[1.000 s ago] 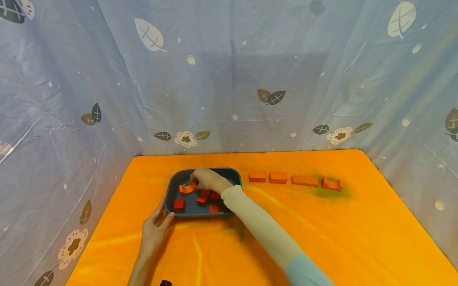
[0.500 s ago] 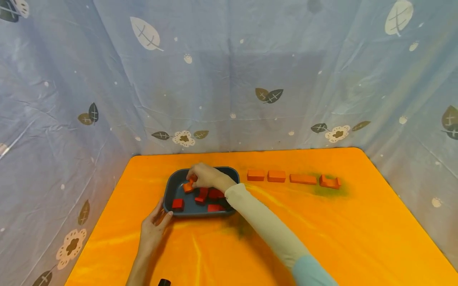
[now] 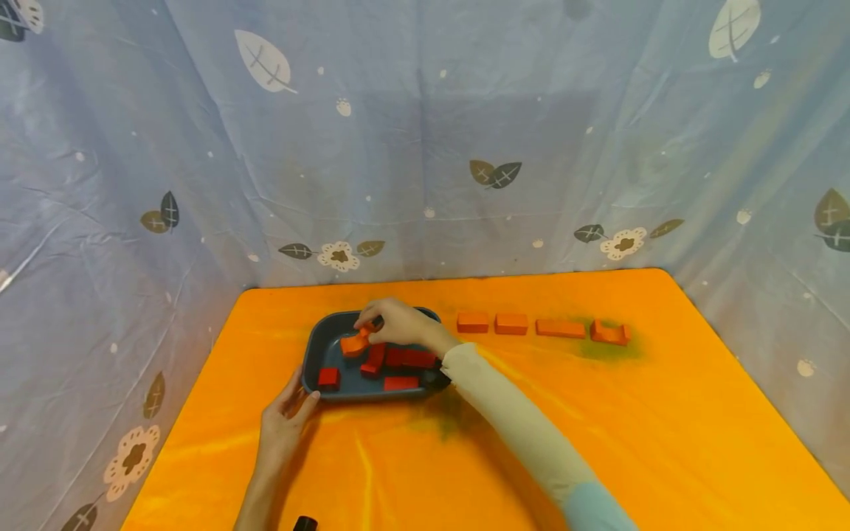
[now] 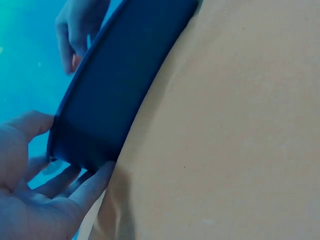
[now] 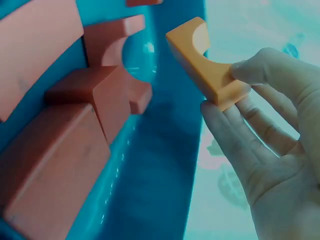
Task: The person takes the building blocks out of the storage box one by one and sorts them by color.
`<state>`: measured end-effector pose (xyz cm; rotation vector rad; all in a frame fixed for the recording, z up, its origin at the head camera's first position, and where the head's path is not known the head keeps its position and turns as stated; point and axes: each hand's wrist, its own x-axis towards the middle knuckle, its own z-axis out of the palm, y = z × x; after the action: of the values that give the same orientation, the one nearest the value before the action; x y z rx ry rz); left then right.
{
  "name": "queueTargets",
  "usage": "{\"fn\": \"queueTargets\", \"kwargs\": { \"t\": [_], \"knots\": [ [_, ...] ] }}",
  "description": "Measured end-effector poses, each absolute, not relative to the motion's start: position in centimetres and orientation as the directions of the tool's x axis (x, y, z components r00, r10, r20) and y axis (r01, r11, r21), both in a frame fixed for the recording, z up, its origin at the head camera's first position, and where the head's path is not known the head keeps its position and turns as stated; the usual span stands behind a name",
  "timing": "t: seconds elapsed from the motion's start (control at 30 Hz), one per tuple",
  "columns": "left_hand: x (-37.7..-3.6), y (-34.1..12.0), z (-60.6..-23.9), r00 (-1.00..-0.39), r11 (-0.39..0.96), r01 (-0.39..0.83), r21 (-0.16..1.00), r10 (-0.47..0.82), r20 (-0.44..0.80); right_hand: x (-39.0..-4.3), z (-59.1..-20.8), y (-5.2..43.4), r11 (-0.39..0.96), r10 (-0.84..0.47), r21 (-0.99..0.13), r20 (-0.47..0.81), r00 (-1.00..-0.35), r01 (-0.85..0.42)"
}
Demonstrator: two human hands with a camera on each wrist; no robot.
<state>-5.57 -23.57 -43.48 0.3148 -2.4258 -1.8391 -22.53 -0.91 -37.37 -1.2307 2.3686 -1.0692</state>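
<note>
My right hand point(image 3: 396, 323) pinches an orange arch block point(image 5: 205, 66) with a half-round cutout, thumb on one face and fingers beneath. The block is over the back left part of a dark blue-grey tray point(image 3: 378, 396). My left hand point(image 3: 282, 425) holds the tray's front left corner, thumb at the front wall and fingers along the left side. In the left wrist view the left hand's fingers point(image 4: 92, 187) lie against the outer wall. Inside the tray lie several red blocks, among them a small red block point(image 3: 328, 378), a red arch block point(image 3: 373, 359) and a flat red block point(image 3: 401, 383).
Right of the tray stands a row on the orange cloth point(image 3: 598, 428): two orange rectangular blocks point(image 3: 511, 324), a long orange block point(image 3: 561, 328) and another orange arch block point(image 3: 609, 332). A patterned curtain point(image 3: 425, 184) rises behind the table. A black object point(image 3: 305, 523) shows at the front edge.
My right hand has taken hold of the orange arch block in the tray, turned it and drawn slightly rightward with it. The left hand stays at the tray's corner.
</note>
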Motion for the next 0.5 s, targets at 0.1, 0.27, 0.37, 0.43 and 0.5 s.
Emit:
{"fn": "queueTargets", "kwargs": {
  "t": [0.1, 0.27, 0.37, 0.43, 0.5],
  "knots": [
    [-5.6, -23.5, -43.5, -0.975, 0.259, -0.113, 0.959, -0.213, -0.057, -22.6, -37.3, 0.8, 0.287, -0.755, -0.808, 0.14, -0.64, -0.515],
    [-5.6, -23.5, -43.4, -0.974, 0.265, -0.13, 0.955, -0.216, -0.073, -22.8, -37.8, 4.8, 0.196, -0.66, -0.88, 0.208, -0.722, -0.433],
    [-5.4, -23.6, -43.3, -0.971, 0.269, -0.148, 0.952, -0.222, -0.088, -22.7, -38.2, 7.9, 0.216, -0.59, -0.901, 0.187, -0.785, -0.377],
    [-5.3, -23.7, -43.2, -0.969, 0.276, -0.16, 0.948, -0.226, -0.098, -22.6, -38.5, 10.1, 0.216, -0.541, -0.918, 0.17, -0.824, -0.332],
    [-5.3, -23.7, -43.1, -0.969, 0.278, -0.163, 0.947, -0.226, -0.1, -22.4, -38.3, 12.2, 0.221, -0.493, -0.933, 0.146, -0.858, -0.285]
  ]
}}
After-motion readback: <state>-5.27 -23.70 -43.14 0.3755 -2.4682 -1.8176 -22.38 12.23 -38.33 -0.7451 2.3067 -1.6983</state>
